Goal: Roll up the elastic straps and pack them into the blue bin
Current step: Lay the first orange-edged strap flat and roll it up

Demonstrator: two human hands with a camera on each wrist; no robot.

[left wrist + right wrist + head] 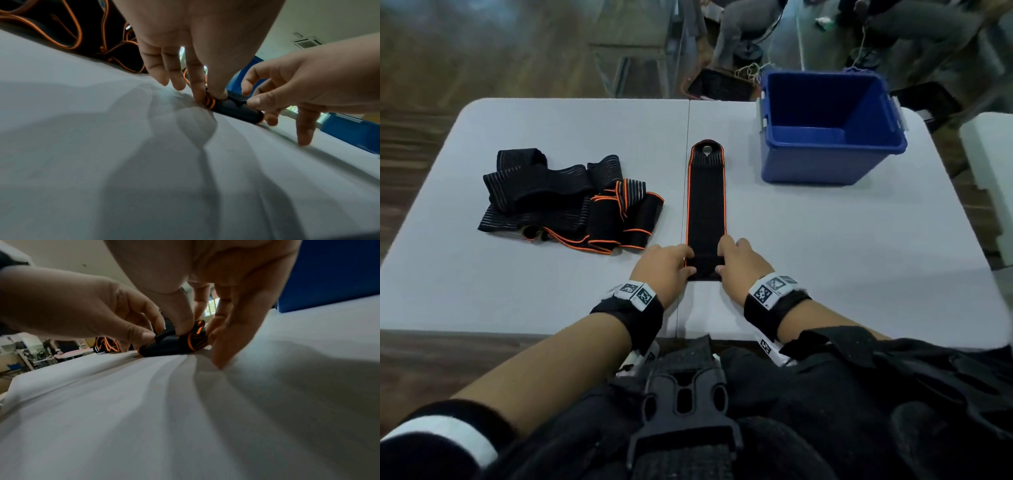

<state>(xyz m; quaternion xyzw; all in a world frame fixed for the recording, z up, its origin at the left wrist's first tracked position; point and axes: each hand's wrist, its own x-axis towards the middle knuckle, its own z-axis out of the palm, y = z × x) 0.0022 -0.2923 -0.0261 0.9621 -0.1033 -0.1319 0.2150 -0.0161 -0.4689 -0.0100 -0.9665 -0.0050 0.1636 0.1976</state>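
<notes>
While the strap (706, 205) lay flat on the table (551, 130), its long axis running from 6 to 12 o'clock, the left hand (664, 270) and right hand (739, 263) each pinched an edge of its rolled near end. Rolling would likely carry it toward 12 o'clock; the blue bin (825, 161) stood at 1 o'clock, nearer the right hand.

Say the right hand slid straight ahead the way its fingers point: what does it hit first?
Likely nothing: the right hand points along the strap's right edge, and the table ahead looks bare. The bin sits further right; depth unclear.
</notes>
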